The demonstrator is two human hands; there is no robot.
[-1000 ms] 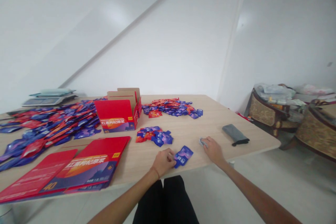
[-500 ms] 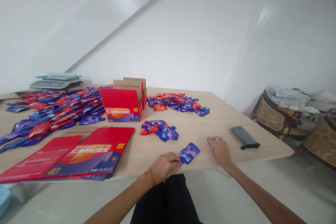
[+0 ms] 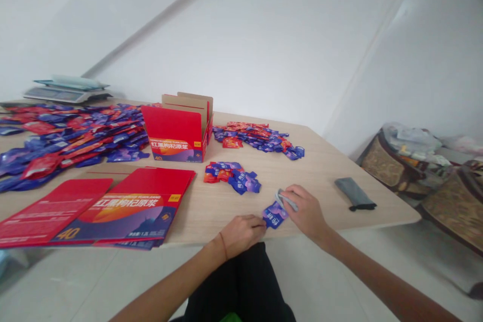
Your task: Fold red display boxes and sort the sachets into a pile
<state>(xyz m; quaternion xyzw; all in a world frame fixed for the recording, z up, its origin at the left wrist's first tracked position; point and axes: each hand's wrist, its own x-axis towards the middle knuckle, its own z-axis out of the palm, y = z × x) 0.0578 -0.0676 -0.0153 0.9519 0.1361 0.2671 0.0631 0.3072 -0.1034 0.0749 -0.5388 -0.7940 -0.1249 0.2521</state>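
Low in the frame, right of centre, a blue sachet [image 3: 274,217] lies on the table [image 3: 320,166]; the right hand [image 3: 306,213] pinches a grey cloth [image 3: 289,203] at its upper edge; the left hand [image 3: 243,234] has fingertips at its left edge, whether pinching I cannot tell

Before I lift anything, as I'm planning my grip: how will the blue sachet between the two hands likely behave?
The blue sachet is probably floppy, being thin and pouch-like; its smooth-looking printed surface may feel slippery. Lying flat on the table, it likely slides rather than rolls.
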